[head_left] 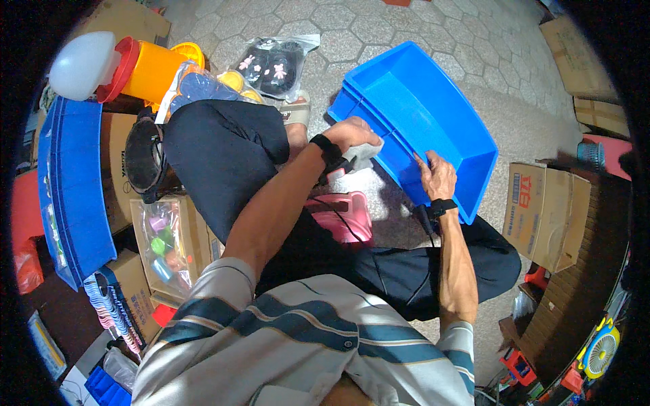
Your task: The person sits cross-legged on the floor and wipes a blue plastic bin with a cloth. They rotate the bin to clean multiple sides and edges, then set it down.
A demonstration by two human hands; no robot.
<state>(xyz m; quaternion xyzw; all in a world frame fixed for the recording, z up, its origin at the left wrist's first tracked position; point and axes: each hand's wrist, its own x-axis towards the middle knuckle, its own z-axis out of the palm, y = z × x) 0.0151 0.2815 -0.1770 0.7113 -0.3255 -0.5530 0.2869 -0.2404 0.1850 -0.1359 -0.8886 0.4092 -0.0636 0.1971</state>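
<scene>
A blue plastic bin (433, 115) sits tilted in front of me, its open side and bare inner floor showing. My left hand (353, 134) is closed around a grey cloth (364, 154) and presses it near the bin's near left outer wall. On the bin's near side, my right hand (439, 177) grips the rim, fingers curled over the edge. Both wrists wear black bands with dark cords. A pink plastic item (344, 215), perhaps a small stool, stands between my legs below the bin, partly hidden.
Bagged black slippers (274, 66) lie beyond my left knee, near a yellow container (154, 71). Another blue bin (76, 189) and a box of bagged colourful toys (162, 243) stand at left. Cardboard boxes (542, 216) and a small yellow fan (601, 348) are at right.
</scene>
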